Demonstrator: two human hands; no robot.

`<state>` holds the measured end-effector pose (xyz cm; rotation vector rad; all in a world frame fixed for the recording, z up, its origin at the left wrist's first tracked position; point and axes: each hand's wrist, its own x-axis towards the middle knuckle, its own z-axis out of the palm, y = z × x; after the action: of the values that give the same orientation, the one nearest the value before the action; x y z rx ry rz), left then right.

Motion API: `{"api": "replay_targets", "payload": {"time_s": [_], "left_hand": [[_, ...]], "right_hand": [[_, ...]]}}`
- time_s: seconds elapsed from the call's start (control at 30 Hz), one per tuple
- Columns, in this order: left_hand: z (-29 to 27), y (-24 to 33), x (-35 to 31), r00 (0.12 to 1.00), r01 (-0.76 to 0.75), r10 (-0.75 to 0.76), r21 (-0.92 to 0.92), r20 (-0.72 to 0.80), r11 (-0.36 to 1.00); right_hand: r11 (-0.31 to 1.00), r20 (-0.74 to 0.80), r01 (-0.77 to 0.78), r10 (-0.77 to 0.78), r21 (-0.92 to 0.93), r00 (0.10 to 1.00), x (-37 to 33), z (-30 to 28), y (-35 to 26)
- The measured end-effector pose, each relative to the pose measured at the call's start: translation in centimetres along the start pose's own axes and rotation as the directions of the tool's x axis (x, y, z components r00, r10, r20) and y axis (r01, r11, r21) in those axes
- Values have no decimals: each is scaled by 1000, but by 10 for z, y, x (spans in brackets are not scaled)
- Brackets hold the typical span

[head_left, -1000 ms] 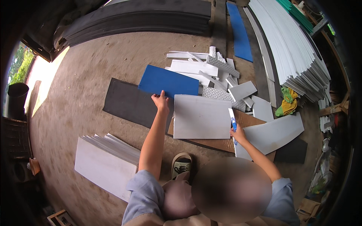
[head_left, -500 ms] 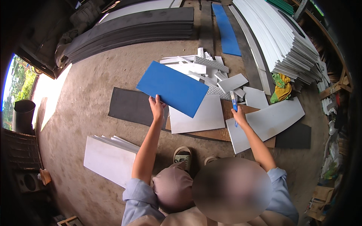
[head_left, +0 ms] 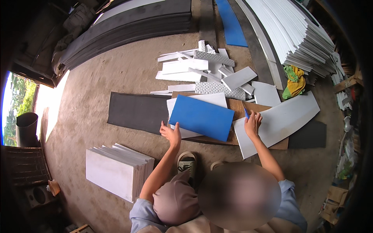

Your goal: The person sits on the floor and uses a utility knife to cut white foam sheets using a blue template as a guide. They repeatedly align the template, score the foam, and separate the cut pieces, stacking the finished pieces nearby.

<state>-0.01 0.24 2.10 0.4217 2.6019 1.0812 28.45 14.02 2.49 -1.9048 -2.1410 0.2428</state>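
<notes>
A blue rectangular foam sheet [head_left: 202,116] lies at a slant over a white sheet [head_left: 215,100] in front of me. My left hand [head_left: 171,133] is at its lower left corner, fingers spread and the thumb touching or very near the edge. In my right hand [head_left: 253,123] is a utility knife [head_left: 246,113] with a blue handle, its blade pointing away from me. That hand is above a long, curved white sheet [head_left: 278,124]. Under the sheets shows a brown board [head_left: 237,105].
White foam offcuts [head_left: 185,66] are heaped beyond the sheets. A stack of white panels [head_left: 110,169] stands near left. Dark sheets [head_left: 128,29] are piled far left, tall white sheets [head_left: 285,33] far right. A yellow-green cloth [head_left: 295,82] sits at right.
The blue sheet has come down and right onto the white sheet. My left hand has lowered, its fingers spreading at the corner. My right hand has moved slightly right with the knife.
</notes>
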Motion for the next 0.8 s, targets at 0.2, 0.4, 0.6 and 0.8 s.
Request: {"api": "replay_targets", "payload": {"time_s": [0.2,0.4,0.6,0.8], "left_hand": [[2,-15,59,850,-510,489,79,195,856],[-8,-24,43,878,-348,343,-47,333,936],[-15,-34,30,929,-199,256,-222,267,955],[-25,-38,44,865,-283,326,-164,382,945]], "right_hand": [[912,260,-66,-46,404,965,-30,23,-39],[839,112,109,-198,533,974,-22,24,-49],[772,170,-91,-22,629,985,1,34,-24],[699,365,-239,-34,674,930,3,28,-33]]}}
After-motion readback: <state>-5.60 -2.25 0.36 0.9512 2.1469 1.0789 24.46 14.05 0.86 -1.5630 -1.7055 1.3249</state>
